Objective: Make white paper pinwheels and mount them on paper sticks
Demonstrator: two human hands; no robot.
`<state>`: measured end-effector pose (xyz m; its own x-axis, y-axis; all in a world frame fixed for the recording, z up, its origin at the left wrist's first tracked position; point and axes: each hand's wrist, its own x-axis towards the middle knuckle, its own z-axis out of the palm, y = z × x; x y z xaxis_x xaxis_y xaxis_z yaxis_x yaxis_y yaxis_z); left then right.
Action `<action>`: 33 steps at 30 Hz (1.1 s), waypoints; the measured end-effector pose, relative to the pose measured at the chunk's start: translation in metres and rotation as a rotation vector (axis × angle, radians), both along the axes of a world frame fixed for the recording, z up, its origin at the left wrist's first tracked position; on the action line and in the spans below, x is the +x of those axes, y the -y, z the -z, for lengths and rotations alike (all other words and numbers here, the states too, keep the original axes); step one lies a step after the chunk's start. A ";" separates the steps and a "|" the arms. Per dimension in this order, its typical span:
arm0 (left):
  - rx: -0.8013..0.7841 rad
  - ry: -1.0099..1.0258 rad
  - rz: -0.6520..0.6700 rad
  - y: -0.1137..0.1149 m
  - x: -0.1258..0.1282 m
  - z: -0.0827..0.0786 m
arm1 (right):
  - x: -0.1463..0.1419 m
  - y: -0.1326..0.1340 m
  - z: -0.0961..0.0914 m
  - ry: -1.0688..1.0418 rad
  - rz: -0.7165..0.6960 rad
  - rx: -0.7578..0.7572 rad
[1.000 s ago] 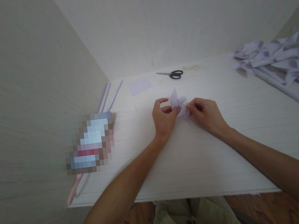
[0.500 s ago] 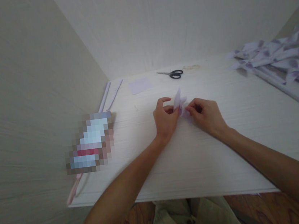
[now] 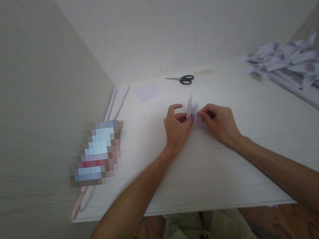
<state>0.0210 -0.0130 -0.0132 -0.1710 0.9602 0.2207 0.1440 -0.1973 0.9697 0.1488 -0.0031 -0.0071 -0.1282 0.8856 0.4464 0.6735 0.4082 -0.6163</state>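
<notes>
A small folded piece of lilac paper with pointed, petal-like flaps, a paper flower (image 3: 191, 107), stands up between my hands over the white table. My left hand (image 3: 177, 127) pinches its lower left side between thumb and fingers, while the index finger arches apart above. On the other side, my right hand (image 3: 219, 121) is closed, thumb and fingertips pressed together at the flower's right edge. The bit of paper at those fingertips is small and blurred. Behind the flower, scissors (image 3: 182, 80) with black handles lie near the wall.
A flat lilac paper sheet (image 3: 148, 92) lies left of the scissors. Rolled paper sticks (image 3: 111, 104) rest along the left edge, near a blurred-out phone-like object (image 3: 96, 152). Several finished-looking paper flowers on stems (image 3: 291, 58) are heaped at the right. Walls enclose the table (image 3: 155, 182).
My right fingertips have shifted slightly at the flower's right edge, and less lilac paper shows beneath them. The flower's flaps have turned a little. My left hand keeps its grip.
</notes>
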 end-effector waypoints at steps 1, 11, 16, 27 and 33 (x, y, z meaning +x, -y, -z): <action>-0.009 0.000 0.001 0.000 0.000 0.000 | 0.000 0.000 0.000 -0.009 -0.008 0.007; -0.025 -0.011 -0.004 -0.002 -0.002 0.001 | 0.001 -0.001 0.003 0.053 -0.032 0.038; -0.017 -0.005 0.008 -0.002 -0.002 0.002 | 0.001 0.000 0.005 0.060 -0.029 0.055; 0.004 0.011 0.028 -0.002 -0.001 0.004 | 0.000 0.001 0.003 0.089 -0.020 0.033; -0.003 0.010 0.021 -0.002 0.000 0.004 | 0.000 0.001 0.004 0.095 0.006 0.049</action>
